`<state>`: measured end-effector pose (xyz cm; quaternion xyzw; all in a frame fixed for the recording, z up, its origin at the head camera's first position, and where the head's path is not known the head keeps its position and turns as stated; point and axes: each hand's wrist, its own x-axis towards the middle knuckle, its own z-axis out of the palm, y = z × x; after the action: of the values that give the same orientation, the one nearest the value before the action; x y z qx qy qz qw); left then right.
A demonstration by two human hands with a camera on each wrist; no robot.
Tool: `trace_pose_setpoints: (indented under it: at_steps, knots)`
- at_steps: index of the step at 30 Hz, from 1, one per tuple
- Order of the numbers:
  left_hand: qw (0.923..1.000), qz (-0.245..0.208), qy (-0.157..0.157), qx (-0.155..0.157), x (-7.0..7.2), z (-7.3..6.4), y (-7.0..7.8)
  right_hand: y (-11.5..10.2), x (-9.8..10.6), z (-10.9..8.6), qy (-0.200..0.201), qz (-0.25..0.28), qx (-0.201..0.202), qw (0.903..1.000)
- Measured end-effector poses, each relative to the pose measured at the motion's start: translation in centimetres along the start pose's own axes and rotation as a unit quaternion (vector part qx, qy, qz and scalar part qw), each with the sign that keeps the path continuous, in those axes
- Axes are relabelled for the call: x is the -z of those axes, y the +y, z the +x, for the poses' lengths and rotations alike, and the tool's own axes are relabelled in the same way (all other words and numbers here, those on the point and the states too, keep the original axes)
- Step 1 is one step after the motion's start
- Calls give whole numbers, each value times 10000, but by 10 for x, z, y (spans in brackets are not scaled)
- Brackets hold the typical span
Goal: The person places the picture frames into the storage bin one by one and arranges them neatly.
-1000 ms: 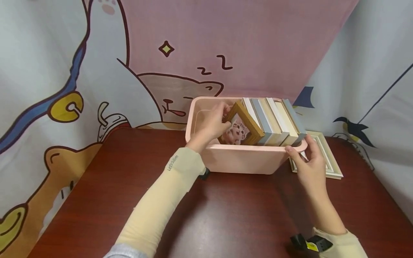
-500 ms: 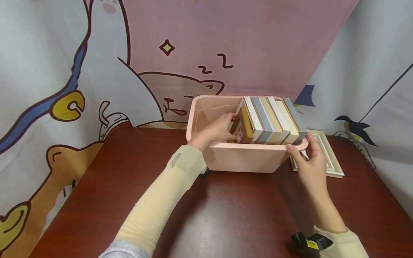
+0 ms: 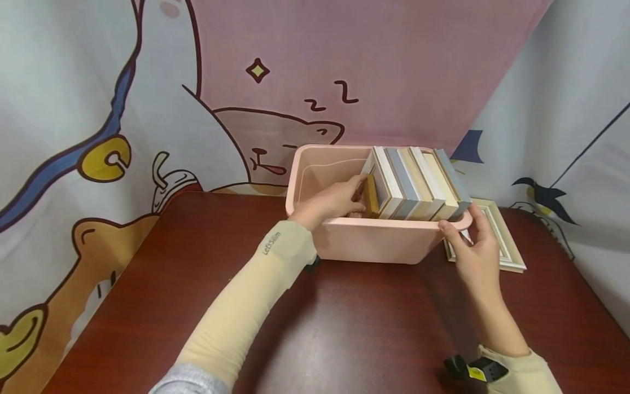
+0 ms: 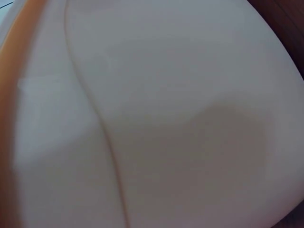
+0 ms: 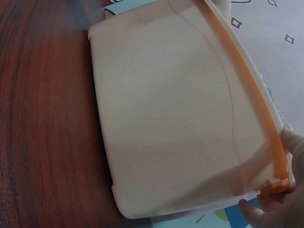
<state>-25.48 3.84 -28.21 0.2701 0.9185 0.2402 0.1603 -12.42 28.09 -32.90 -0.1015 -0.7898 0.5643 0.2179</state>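
In the head view, my left hand (image 3: 337,200) reaches inside the pink plastic bin (image 3: 364,241) and grips a small wooden picture frame (image 3: 372,196). That frame stands nearly upright, its picture side mostly hidden by the hand. To its right, several flat frame-like pieces (image 3: 415,183) with white, beige and grey-blue edges lean together in a row. My right hand (image 3: 474,251) holds the bin's right front corner, thumb on the rim. The right wrist view has the right hand (image 5: 278,194) at the rim beside the bin wall (image 5: 166,109); the left wrist view has only bin wall (image 4: 190,85).
A cream picture frame (image 3: 509,246) lies flat on the dark red-brown table (image 3: 374,328), right of the bin and partly behind the right hand. A cartoon-printed curtain (image 3: 394,65) hangs behind the table. The bin's left part (image 3: 315,169) shows bare inner wall.
The wooden frame has turned from tilted, with its cat picture visible, to nearly upright against the row. My left hand has moved right and lower with it. The right hand has stayed.
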Motion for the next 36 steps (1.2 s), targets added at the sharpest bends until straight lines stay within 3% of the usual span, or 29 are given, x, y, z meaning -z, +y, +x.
trace_pose_setpoints:
  at_steps: [3, 10, 16, 21, 26, 30, 33, 36]
  knots:
    - [9999, 81, 59, 116, 0, 1, 1, 0, 0, 0, 5, -38, 1, 10000]
    - [9969, 631, -459, 95, 0, 0, 2, -1, 0, 1, 35, 198, -55, 9998]
    - [9981, 575, -207, 39, 3, -1, 1, 0, 0, 1, 56, 408, -112, 9991]
    - [9988, 24, 488, -21, 18, -16, 2, 0, -1, -1, 53, 368, -167, 9992]
    - [9880, -279, 1517, -74, 39, -46, 4, -3, 5, 1, -94, -402, -67, 9991]
    - [9708, -614, 2311, -185, 46, -72, -4, -4, 19, 4, -193, -1246, 228, 9918]
    - [9539, -798, 2884, -235, 42, -89, -16, 0, 31, 11, -56, -1474, 347, 9884]
    - [9390, -910, 3306, -274, 31, -101, -32, 10, 46, 26, 315, -1484, 99, 9884]
